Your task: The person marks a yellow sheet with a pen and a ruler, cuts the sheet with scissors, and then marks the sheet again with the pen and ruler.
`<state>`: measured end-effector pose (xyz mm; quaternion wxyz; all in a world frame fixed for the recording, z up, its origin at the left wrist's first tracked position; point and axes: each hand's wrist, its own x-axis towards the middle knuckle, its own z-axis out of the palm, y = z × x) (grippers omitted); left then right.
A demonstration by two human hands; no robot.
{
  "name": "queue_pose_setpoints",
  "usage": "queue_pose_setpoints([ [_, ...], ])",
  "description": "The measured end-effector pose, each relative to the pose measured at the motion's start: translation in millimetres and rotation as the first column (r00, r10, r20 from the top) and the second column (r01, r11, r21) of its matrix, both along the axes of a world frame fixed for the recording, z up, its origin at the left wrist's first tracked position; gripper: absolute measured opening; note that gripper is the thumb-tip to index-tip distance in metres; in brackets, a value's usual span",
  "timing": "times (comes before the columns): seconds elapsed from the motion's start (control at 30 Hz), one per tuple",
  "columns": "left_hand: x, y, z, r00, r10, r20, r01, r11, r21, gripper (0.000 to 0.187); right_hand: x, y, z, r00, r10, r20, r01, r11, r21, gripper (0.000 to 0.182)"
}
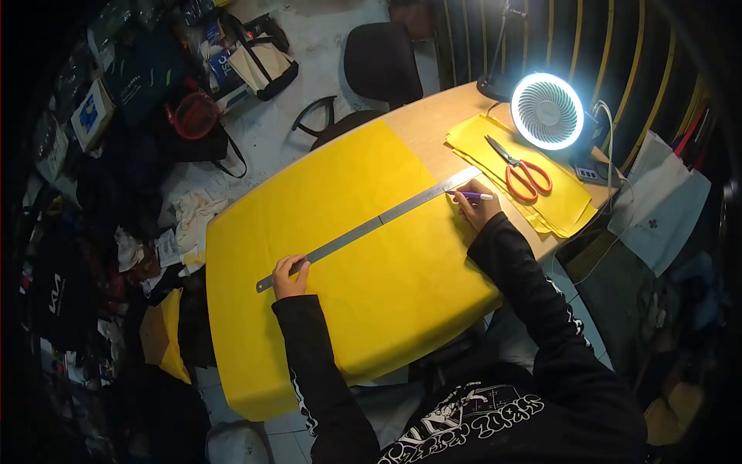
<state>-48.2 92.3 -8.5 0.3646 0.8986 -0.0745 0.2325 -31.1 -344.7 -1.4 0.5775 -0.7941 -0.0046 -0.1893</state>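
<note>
My right fingers (471,203) grip a purple pen (481,196) by the metal ruler (379,220), its near-left end under my left fingers (291,277), on yellow fabric (340,301)

KIA logo (55,294) on black fabric (68,329)

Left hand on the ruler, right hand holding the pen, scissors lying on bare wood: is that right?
Not quite: the head view shows the scissors on yellow sheets. The left hand is on the ruler, and the right hand holds the pen.
</note>
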Motion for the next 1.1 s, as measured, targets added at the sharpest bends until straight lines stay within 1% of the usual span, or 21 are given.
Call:
queue_pose_setpoints([
  [0.23, -0.5, -0.2, 0.8, 1.0, 0.001, 0.006, -0.001, 1.0, 0.015, 0.018, 0.5, -0.1, -0.8, 1.0, -0.002, -0.01, 0.002, 1.0, 0.006, 0.017],
  [0.33, -0.5, -0.3, 0.6, 1.0, 0.003, -0.019, -0.003, 1.0, -0.012, 0.018, -1.0, 0.3, 3.3, 0.999, -0.02, -0.043, 0.02, 1.0, -0.009, 0.018],
  [0.43, -1.0, 0.1, -0.1, 1.0, 0.0, 0.015, 0.0, 1.0, 0.011, 0.019, 1.9, -0.6, -1.4, 0.999, -0.009, -0.036, 0.009, 1.0, 0.003, 0.017],
  [0.53, 1.2, 2.3, -3.2, 1.0, -0.01, 0.007, 0.01, 1.0, 0.014, 0.019, 3.9, -3.6, -6.0, 0.999, 0.023, -0.041, -0.018, 0.991, 0.134, 0.016],
  [0.63, 1.9, 3.3, -4.0, 1.0, -0.004, -0.004, 0.004, 1.0, 0.012, 0.021, 3.8, -6.5, -7.1, 1.0, 0.021, 0.008, -0.022, 0.912, 0.41, 0.015],
  [0.67, 0.7, 3.4, -3.7, 1.0, 0.005, 0.007, -0.005, 0.999, 0.033, 0.021, 6.8, -9.5, -9.8, 0.997, -0.039, 0.071, 0.012, 0.941, 0.337, 0.015],
  [0.73, -4.9, -3.5, 2.1, 0.999, 0.026, 0.035, -0.029, 0.997, 0.075, 0.022, 1.4, -11.5, -3.2, 0.994, -0.081, 0.069, 0.05, 0.929, 0.368, 0.016],
  [0.77, -4.2, -4.4, 2.4, 0.995, 0.032, 0.093, -0.048, 0.985, 0.164, 0.024, 7.3, -15.8, -15.5, 0.987, -0.08, 0.141, 0.029, 0.942, 0.333, 0.018],
  [0.8, -4.5, -5.3, 1.4, 0.995, 0.029, 0.091, -0.042, 0.988, 0.149, 0.024, -1.9, -10.6, -4.8, 0.99, -0.113, 0.082, 0.09, 0.964, 0.252, 0.018],
  [0.87, -4.8, -4.4, 1.1, 0.996, 0.023, 0.084, -0.033, 0.992, 0.121, 0.025, 3.8, -6.6, -16.5, 0.969, -0.085, 0.233, 0.07, 0.995, 0.07, 0.015],
  [0.9, -5.0, -4.7, 1.5, 0.997, 0.031, 0.071, -0.039, 0.993, 0.116, 0.025, -2.9, -3.3, -12.2, 0.983, -0.037, 0.18, 0.032, 0.999, 0.03, 0.013],
  [1.0, -1.0, -1.6, 5.3, 0.998, 0.013, 0.056, -0.024, 0.979, 0.203, 0.024, -14.3, 1.0, 0.5, 0.982, 0.025, 0.19, 0.032, 0.955, -0.294, 0.013],
  [1.03, -1.5, -2.3, 9.1, 0.999, 0.039, 0.0, -0.038, 0.972, 0.231, 0.023, -16.4, 0.6, 3.5, 0.988, 0.078, 0.13, -0.031, 0.943, -0.331, 0.015],
  [1.1, -5.8, -8.6, 18.4, 0.992, 0.099, -0.079, -0.076, 0.965, 0.252, 0.024, -13.3, 2.5, -2.4, 0.973, 0.135, 0.187, -0.05, 0.915, -0.401, 0.015],
])
